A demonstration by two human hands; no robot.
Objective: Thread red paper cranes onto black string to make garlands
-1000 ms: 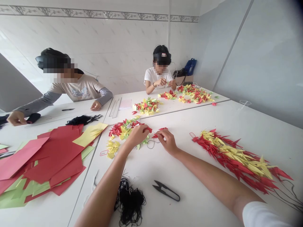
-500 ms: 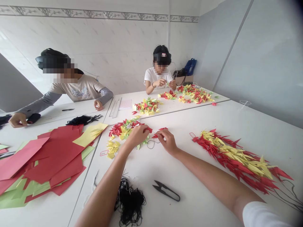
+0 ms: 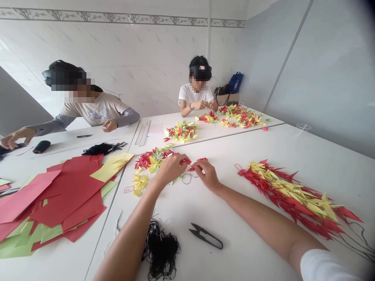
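L hand: slid R vs. earlier; fingers clamped on red paper.
Red paper: beyond snips, long axis approx. sideways, tip twd R hand.
R hand: beyond snips, fingers bent, can't tell if pinching.

red paper piece partly behind the left fingers, black thread tangle partly behind the left forearm

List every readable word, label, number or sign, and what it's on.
"B": first letter of script on beige shirt; rest blurred.
Left red-bordered label: marks too small.
Right red-bordered label: nothing legible.
Blue bag: lettering blurred.
Printed sheet: too small.
Headband tag: illegible.
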